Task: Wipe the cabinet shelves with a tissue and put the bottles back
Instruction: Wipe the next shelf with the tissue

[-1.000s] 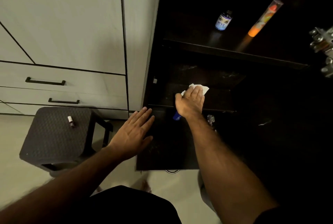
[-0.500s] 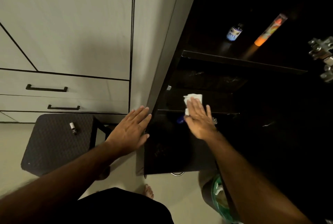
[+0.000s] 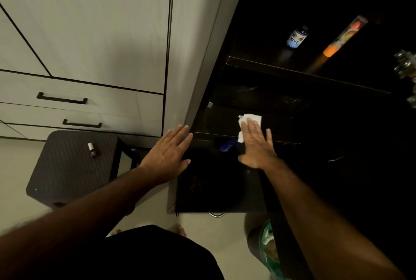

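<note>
Right hand (image 3: 256, 144), curled a second ago, now presses the tissue (image 3: 249, 120) on the lower shelf (image 3: 281, 120) with flat, straight fingers; left hand (image 3: 167, 156) is spread beside it. Wiping is underway.

White tissue (image 3: 249, 120) lies crumpled and flat on the dark lower shelf (image 3: 276, 122); small blue-labelled bottle (image 3: 297, 37) stands upright on the upper shelf (image 3: 258, 54), beside a tilted orange tube (image 3: 342, 36).

Looks like a home, probably a bedroom: pale wardrobe with drawers (image 3: 67, 108), a dark stool (image 3: 72, 167), toiletry bottle (image 3: 297, 37) on a shelf (image 3: 304, 75).
</note>
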`<state>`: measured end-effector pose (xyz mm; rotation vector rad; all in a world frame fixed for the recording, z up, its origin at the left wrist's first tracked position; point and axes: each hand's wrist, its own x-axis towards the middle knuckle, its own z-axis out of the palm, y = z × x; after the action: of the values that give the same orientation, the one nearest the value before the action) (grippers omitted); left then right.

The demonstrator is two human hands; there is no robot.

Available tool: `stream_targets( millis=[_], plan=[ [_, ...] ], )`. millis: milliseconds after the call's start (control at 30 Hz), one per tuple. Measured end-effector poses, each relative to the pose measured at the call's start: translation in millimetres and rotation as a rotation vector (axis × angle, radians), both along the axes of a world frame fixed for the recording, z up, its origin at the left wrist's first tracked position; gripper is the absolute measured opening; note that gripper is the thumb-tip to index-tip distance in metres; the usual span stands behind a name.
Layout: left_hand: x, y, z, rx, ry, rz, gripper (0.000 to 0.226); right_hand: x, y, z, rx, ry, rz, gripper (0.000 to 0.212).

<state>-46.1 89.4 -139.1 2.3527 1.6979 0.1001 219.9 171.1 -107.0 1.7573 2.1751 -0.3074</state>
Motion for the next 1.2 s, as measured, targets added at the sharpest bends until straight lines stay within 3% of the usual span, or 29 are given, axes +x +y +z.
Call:
stream_targets(
  millis=[200,367,600,933,1067,1200],
  plan=[
    [8,1,-4,0.003,-0.011,0.044,0.076,-58,18,-3,-0.042,-0.015,-0.126,0.122],
    [9,2,-5,0.031,0.012,0.048,0.076,-109,11,-6,0.031,0.065,0.001,0.120],
    [4,0,-1,0.012,0.011,0.047,0.075,-119,10,-11,0.049,0.109,0.218,0.116],
    [0,-2,2,-0.010,-0.013,0.029,0.074,-111,-9,-10,0.080,0.167,0.256,0.115],
    [-5,-3,0,-0.008,-0.047,0.036,0.075,-62,-30,-14,0.127,0.055,0.347,0.113],
    [-12,-4,-1,-0.029,-0.063,0.049,0.074,-35,-3,-1,0.090,-0.078,0.171,0.116]
  ],
)
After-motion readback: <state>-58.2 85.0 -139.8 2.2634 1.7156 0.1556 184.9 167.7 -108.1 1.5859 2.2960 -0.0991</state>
